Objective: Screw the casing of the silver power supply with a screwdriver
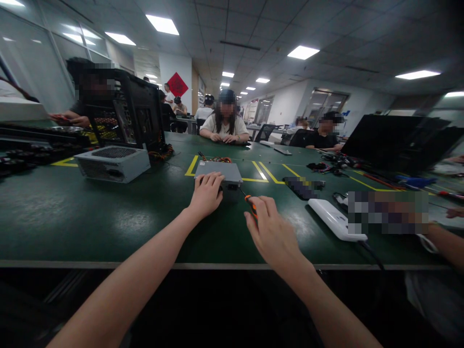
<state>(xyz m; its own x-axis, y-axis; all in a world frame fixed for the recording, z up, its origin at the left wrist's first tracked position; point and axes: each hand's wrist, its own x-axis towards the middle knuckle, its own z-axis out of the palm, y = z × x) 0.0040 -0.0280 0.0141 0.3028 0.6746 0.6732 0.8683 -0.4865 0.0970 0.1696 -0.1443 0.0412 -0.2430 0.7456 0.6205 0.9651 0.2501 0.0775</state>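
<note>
A grey computer power supply (226,170) lies on the green table with its coloured cables behind it. My left hand (207,194) grips its left front, fingers over the top and thumb down at the near side. In my right hand (271,227) is a screwdriver (248,198) with an orange and black handle, partly covered by my fingers. Its thin shaft points at the near right corner of the power supply, beside the socket. Whether the tip touches a screw is too small to tell.
A second, larger power supply (114,162) stands at left, before an open black computer case (141,113). To the right lie a white power strip (335,220) and a dark phone-like object (300,187). Co-workers sit across and beside the table (152,232); a person's arm (447,244) reaches in at right.
</note>
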